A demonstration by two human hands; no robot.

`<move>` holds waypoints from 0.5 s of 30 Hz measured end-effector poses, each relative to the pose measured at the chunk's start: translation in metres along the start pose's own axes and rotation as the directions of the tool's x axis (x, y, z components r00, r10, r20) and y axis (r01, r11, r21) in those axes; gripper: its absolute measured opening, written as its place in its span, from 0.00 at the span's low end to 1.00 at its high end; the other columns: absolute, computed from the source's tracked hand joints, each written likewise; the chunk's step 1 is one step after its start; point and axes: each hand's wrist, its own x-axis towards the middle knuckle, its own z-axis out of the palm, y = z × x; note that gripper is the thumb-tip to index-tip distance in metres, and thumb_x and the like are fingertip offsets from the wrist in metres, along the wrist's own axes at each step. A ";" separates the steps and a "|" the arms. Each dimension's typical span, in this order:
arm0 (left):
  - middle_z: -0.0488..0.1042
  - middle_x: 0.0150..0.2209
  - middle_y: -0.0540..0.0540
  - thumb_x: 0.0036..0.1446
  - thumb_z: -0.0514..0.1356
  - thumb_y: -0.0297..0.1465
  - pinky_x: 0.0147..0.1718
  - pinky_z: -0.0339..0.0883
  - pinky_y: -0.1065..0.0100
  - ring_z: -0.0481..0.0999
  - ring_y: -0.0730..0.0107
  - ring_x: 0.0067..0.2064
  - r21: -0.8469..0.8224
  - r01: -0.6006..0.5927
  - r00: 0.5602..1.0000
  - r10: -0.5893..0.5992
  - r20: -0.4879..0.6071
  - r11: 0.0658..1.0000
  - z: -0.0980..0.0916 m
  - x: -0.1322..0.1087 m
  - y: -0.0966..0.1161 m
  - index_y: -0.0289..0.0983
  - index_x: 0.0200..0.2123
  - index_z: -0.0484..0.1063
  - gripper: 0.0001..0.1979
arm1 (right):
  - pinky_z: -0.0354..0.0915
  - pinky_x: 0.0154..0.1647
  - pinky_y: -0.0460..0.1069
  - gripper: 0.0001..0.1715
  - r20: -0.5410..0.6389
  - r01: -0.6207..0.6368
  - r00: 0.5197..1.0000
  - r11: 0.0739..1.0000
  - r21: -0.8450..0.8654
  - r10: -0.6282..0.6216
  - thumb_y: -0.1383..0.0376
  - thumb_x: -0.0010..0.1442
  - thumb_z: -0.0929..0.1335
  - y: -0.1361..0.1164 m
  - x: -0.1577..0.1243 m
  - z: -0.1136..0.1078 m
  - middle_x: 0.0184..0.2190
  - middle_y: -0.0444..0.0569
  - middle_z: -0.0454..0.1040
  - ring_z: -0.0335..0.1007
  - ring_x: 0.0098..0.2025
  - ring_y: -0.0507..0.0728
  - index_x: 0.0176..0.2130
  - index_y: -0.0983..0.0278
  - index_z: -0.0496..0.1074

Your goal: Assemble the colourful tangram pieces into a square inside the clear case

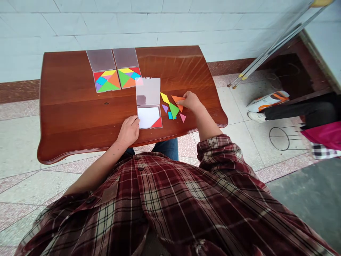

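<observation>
An open clear plastic case [148, 116] lies near the table's front edge, its lid [148, 91] folded back; inside, a red triangle [157, 123] sits in the lower right corner. My left hand [129, 131] rests against the case's left edge, fingers curled. My right hand [190, 101] pinches an orange triangle [177, 99] right of the case. Loose pieces lie beside it: a yellow parallelogram [164, 97], a green triangle [174, 110], a purple triangle [165, 107], a blue square [170, 115] and a pink triangle [182, 117].
Two more open cases [107, 81] [129, 77] with full coloured tangram sets lie at the back of the brown wooden table [71, 106]. To the right on the tiled floor are a shoe [266, 102], metal rods [269, 49] and a wire stand [279, 138].
</observation>
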 end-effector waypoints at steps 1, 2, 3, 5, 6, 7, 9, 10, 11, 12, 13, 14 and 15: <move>0.73 0.56 0.31 0.64 0.47 0.28 0.62 0.65 0.46 0.71 0.49 0.58 -0.001 0.001 1.000 -0.001 0.002 1.000 0.000 0.000 0.000 0.29 0.51 0.73 0.19 | 0.68 0.45 0.56 0.16 -0.011 0.007 1.000 0.999 0.042 -0.006 0.68 0.50 0.76 0.002 0.001 0.001 0.32 0.47 0.69 0.68 0.38 0.57 0.33 0.62 0.65; 0.73 0.56 0.31 0.64 0.47 0.28 0.62 0.65 0.46 0.71 0.49 0.58 -0.002 0.002 1.000 -0.002 0.004 1.000 0.000 0.000 0.000 0.29 0.51 0.73 0.19 | 0.67 0.43 0.55 0.15 -0.018 0.016 1.000 0.996 0.093 -0.014 0.69 0.51 0.74 0.004 0.001 0.002 0.30 0.45 0.68 0.67 0.35 0.56 0.31 0.62 0.64; 0.72 0.56 0.31 0.64 0.47 0.27 0.62 0.64 0.46 0.71 0.49 0.59 -0.004 0.004 1.000 -0.004 0.006 1.000 0.000 0.000 -0.001 0.30 0.51 0.73 0.20 | 0.67 0.40 0.54 0.14 -0.022 0.024 1.000 0.988 0.154 -0.021 0.70 0.52 0.73 0.006 0.002 0.003 0.28 0.43 0.67 0.65 0.32 0.54 0.30 0.61 0.63; 0.72 0.57 0.31 0.63 0.47 0.27 0.62 0.64 0.46 0.70 0.48 0.59 -0.009 0.007 1.000 -0.007 0.010 1.000 0.000 0.000 -0.002 0.30 0.51 0.73 0.20 | 0.65 0.36 0.51 0.13 -0.034 0.050 0.999 0.958 0.282 -0.042 0.73 0.55 0.70 0.009 0.003 0.002 0.25 0.41 0.65 0.62 0.28 0.51 0.28 0.61 0.62; 0.72 0.57 0.31 0.63 0.47 0.27 0.62 0.64 0.46 0.70 0.48 0.59 -0.012 0.007 1.000 -0.007 0.011 1.000 0.000 -0.001 -0.002 0.30 0.51 0.73 0.20 | 0.64 0.34 0.50 0.13 -0.049 0.069 0.997 0.938 0.339 -0.056 0.74 0.55 0.68 0.010 0.003 0.001 0.24 0.41 0.64 0.61 0.27 0.50 0.28 0.61 0.61; 0.72 0.57 0.31 0.63 0.47 0.27 0.63 0.63 0.46 0.70 0.48 0.59 -0.015 0.008 1.000 -0.007 0.011 1.000 0.000 0.000 -0.003 0.30 0.51 0.73 0.20 | 0.64 0.34 0.50 0.12 -0.070 0.094 0.995 0.918 0.385 -0.073 0.74 0.56 0.67 0.010 0.002 0.000 0.23 0.40 0.63 0.61 0.26 0.50 0.28 0.61 0.61; 0.71 0.57 0.31 0.62 0.48 0.27 0.63 0.63 0.46 0.69 0.47 0.59 -0.015 0.006 1.000 -0.006 0.010 1.000 0.001 0.000 -0.004 0.30 0.51 0.73 0.20 | 0.62 0.32 0.49 0.11 -0.104 0.149 0.988 0.884 0.444 -0.115 0.75 0.56 0.66 0.009 -0.002 -0.004 0.23 0.40 0.63 0.60 0.25 0.49 0.28 0.61 0.62; 0.71 0.57 0.31 0.62 0.48 0.27 0.63 0.63 0.46 0.69 0.47 0.59 -0.014 0.007 1.000 -0.007 0.011 1.000 0.001 0.000 -0.004 0.30 0.51 0.73 0.20 | 0.62 0.31 0.48 0.10 -0.106 0.174 0.984 0.869 0.464 -0.141 0.74 0.57 0.66 0.007 -0.005 -0.006 0.23 0.39 0.63 0.59 0.24 0.48 0.29 0.61 0.63; 0.71 0.57 0.31 0.62 0.48 0.27 0.63 0.63 0.46 0.69 0.47 0.59 -0.012 0.008 1.000 -0.008 0.012 1.000 0.001 0.000 -0.004 0.30 0.51 0.73 0.20 | 0.61 0.30 0.48 0.09 -0.097 0.193 0.981 0.854 0.483 -0.167 0.74 0.58 0.66 0.004 -0.008 -0.008 0.23 0.39 0.63 0.59 0.24 0.48 0.30 0.61 0.63; 0.71 0.57 0.31 0.62 0.47 0.27 0.63 0.63 0.46 0.69 0.47 0.59 -0.009 0.010 1.000 -0.009 0.015 1.000 0.001 0.000 -0.004 0.30 0.51 0.73 0.20 | 0.60 0.29 0.47 0.08 -0.082 0.207 0.978 0.839 0.504 -0.193 0.73 0.58 0.67 0.001 -0.012 -0.009 0.22 0.39 0.63 0.59 0.24 0.48 0.30 0.61 0.64; 0.71 0.57 0.31 0.62 0.47 0.27 0.63 0.63 0.46 0.69 0.47 0.59 -0.008 0.012 1.000 -0.012 0.016 1.000 0.000 0.000 -0.004 0.29 0.51 0.73 0.20 | 0.60 0.29 0.47 0.07 -0.062 0.216 0.974 0.824 0.524 -0.216 0.72 0.59 0.67 -0.003 -0.016 -0.009 0.22 0.39 0.63 0.59 0.24 0.47 0.31 0.61 0.65; 0.71 0.57 0.31 0.63 0.47 0.28 0.63 0.63 0.46 0.69 0.47 0.59 -0.006 0.014 1.000 -0.014 0.019 1.000 0.000 0.000 -0.004 0.30 0.51 0.73 0.20 | 0.60 0.29 0.47 0.07 -0.041 0.220 0.971 0.810 0.543 -0.236 0.71 0.60 0.67 -0.007 -0.020 -0.009 0.23 0.39 0.64 0.60 0.24 0.47 0.32 0.62 0.65; 0.71 0.57 0.31 0.63 0.47 0.28 0.63 0.62 0.46 0.69 0.47 0.60 -0.006 0.016 1.000 -0.016 0.021 1.000 0.000 0.000 -0.003 0.29 0.51 0.73 0.20 | 0.60 0.29 0.46 0.06 -0.019 0.220 0.967 0.800 0.558 -0.253 0.70 0.60 0.67 -0.012 -0.024 -0.007 0.23 0.39 0.64 0.60 0.24 0.47 0.32 0.62 0.65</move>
